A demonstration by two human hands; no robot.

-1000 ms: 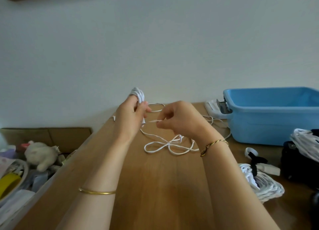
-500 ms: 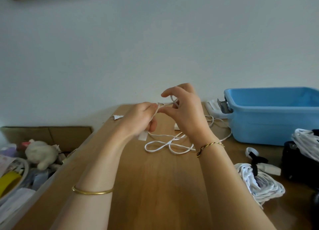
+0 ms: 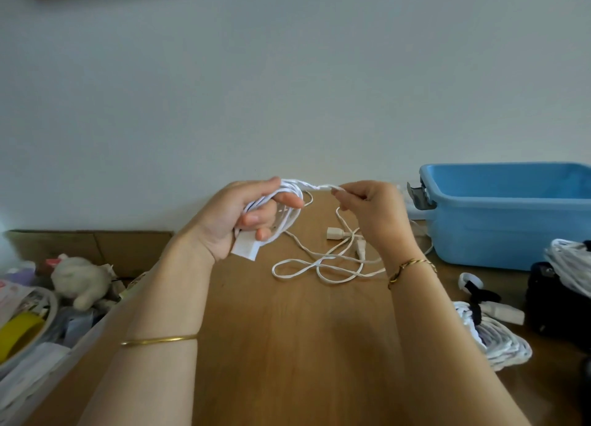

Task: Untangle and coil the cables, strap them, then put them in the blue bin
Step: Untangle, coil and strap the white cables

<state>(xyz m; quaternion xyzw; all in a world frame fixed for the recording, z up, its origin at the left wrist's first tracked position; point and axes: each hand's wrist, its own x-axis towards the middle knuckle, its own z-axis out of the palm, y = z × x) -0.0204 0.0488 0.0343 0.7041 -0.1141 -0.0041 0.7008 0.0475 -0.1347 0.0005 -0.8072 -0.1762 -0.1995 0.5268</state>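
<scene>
My left hand (image 3: 236, 217) holds a small coil of white cable (image 3: 289, 198), with the loops wound round its fingers and a white tag hanging below the palm. My right hand (image 3: 367, 211) pinches the same cable just right of the coil, at about the same height. The loose rest of the white cable (image 3: 323, 265) lies in loops on the wooden table (image 3: 287, 345), with its plug ends beside it. The blue bin (image 3: 511, 217) stands at the right rear of the table, open on top.
A strapped white cable bundle (image 3: 492, 333) lies at the table's right edge, next to a black object (image 3: 556, 300) with more white cable on it. Left of the table are a box of clutter, a plush toy (image 3: 80, 281) and a yellow tape roll (image 3: 16, 333).
My left hand has turned palm up and now shows the coil round its fingers. My right hand has moved right and down, drawing the cable out sideways from the coil.
</scene>
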